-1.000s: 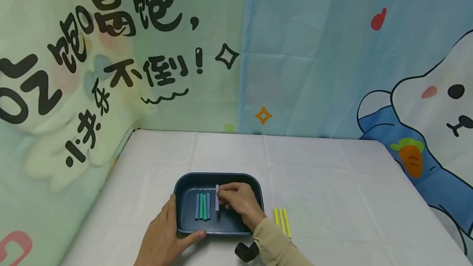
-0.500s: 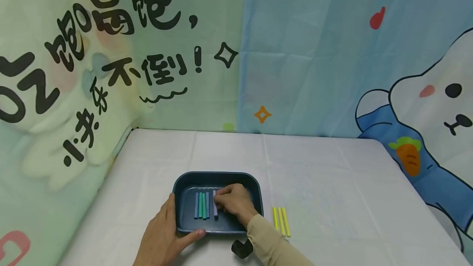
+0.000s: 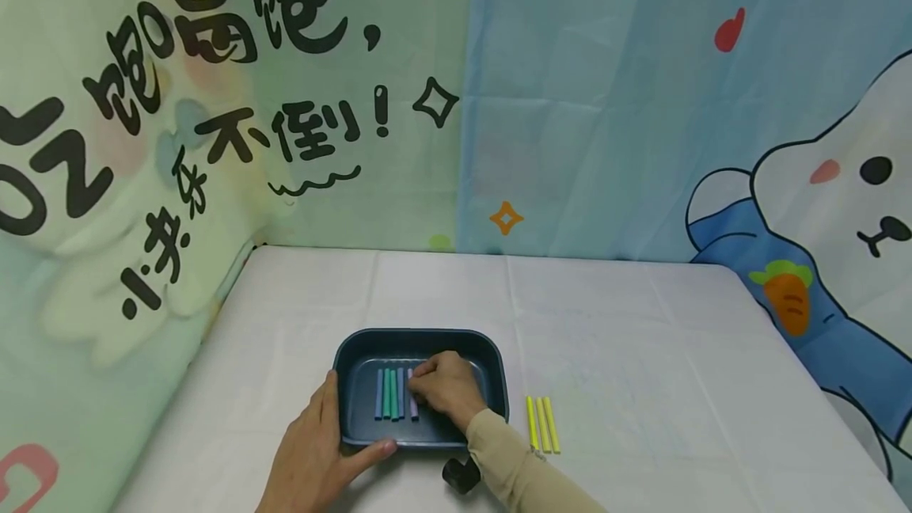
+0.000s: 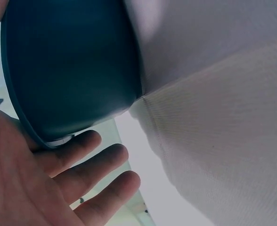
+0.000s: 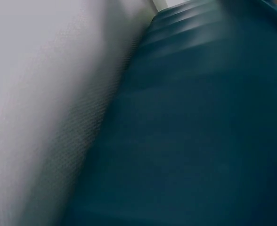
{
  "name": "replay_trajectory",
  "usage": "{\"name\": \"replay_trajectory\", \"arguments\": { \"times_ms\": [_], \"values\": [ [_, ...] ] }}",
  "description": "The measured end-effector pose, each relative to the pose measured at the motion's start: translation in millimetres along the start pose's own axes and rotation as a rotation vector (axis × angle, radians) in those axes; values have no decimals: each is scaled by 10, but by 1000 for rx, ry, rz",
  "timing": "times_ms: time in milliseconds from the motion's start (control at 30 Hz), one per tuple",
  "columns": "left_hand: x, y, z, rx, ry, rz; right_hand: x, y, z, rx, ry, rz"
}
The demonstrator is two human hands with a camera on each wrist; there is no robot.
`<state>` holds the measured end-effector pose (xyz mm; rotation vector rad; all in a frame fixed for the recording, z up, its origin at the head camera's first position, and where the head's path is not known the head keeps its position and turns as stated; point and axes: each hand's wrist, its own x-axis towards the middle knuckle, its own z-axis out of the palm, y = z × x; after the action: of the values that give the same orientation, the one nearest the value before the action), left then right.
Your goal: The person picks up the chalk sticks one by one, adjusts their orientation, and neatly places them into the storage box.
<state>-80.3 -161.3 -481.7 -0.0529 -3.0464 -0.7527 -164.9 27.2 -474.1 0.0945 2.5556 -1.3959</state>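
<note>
In the head view, a dark blue tray (image 3: 427, 442) holds a row of thin blue and green sticks (image 3: 389, 394). My right hand (image 3: 449, 388) reaches over the tray's right side, its fingertips pinching a thin purple stick (image 3: 414, 412) just right of that row. The fingers hide part of this stick. At the front left corner my left hand (image 3: 309, 446) steadies the tray, thumb along the near rim and fingers against the left side. Its extended fingers (image 4: 96, 183) show beside the tray wall in the left wrist view. The right wrist view shows mainly the tray's outer wall (image 5: 176, 132).
Three yellow sticks (image 3: 544, 424) lie on the white tablecloth (image 3: 641, 386) to the right of the tray. A black wrist-worn piece (image 3: 461, 476) sits by the right sleeve (image 3: 520, 461). Printed curtains (image 3: 570, 117) border the table behind and at the left.
My right hand has moved slightly left and set the purple stick close beside the row of blue and green sticks. My left hand stays at the tray's corner.
</note>
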Motion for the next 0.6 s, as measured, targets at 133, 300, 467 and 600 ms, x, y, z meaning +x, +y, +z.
{"name": "replay_trajectory", "arguments": {
  "times_ms": [133,300,467,600],
  "values": [
    [-4,-3,0,2,11,7,4,-16,22,-29,19,9],
    [-11,-5,4,3,16,2,-8,-34,35,-42,25,9],
    [-13,0,5,-3,11,0,-29,-41,30,-41,30,14],
    [-6,9,1,1,5,-3,-33,-35,21,-32,28,8]
  ]
}}
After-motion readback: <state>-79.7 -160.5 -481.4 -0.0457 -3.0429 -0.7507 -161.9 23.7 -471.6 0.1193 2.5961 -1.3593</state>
